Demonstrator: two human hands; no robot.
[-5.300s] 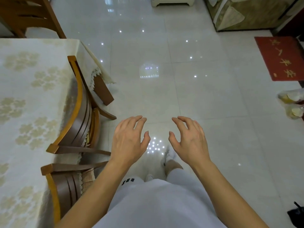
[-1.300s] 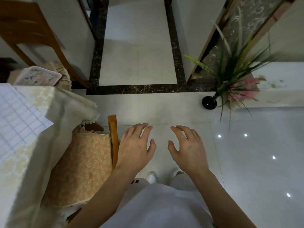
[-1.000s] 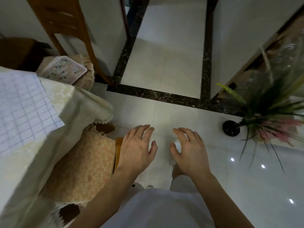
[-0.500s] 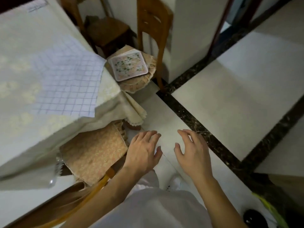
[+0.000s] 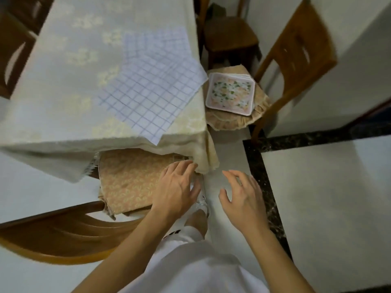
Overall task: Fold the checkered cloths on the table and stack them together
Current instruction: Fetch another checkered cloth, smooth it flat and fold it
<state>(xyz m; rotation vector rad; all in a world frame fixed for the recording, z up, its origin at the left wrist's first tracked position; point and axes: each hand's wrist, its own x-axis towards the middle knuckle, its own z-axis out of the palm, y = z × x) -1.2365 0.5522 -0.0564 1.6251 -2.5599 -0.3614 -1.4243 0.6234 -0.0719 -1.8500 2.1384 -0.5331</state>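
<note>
My left hand [image 5: 175, 187] and right hand [image 5: 243, 195] hover relaxed, fingers loosely spread, grasping nothing. The checkered cloth [image 5: 152, 85] lies unfolded on the table [image 5: 63, 81], one corner overhanging its near edge. Motion blur softens the surrounding wooden chairs [image 5: 296, 49].

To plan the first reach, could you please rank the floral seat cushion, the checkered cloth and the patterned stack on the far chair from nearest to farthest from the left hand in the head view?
From the left hand:
1. Floral seat cushion, directly under it on the near chair.
2. Checkered cloth, ahead on the table corner.
3. Patterned stack, ahead and right on the far chair.
</note>
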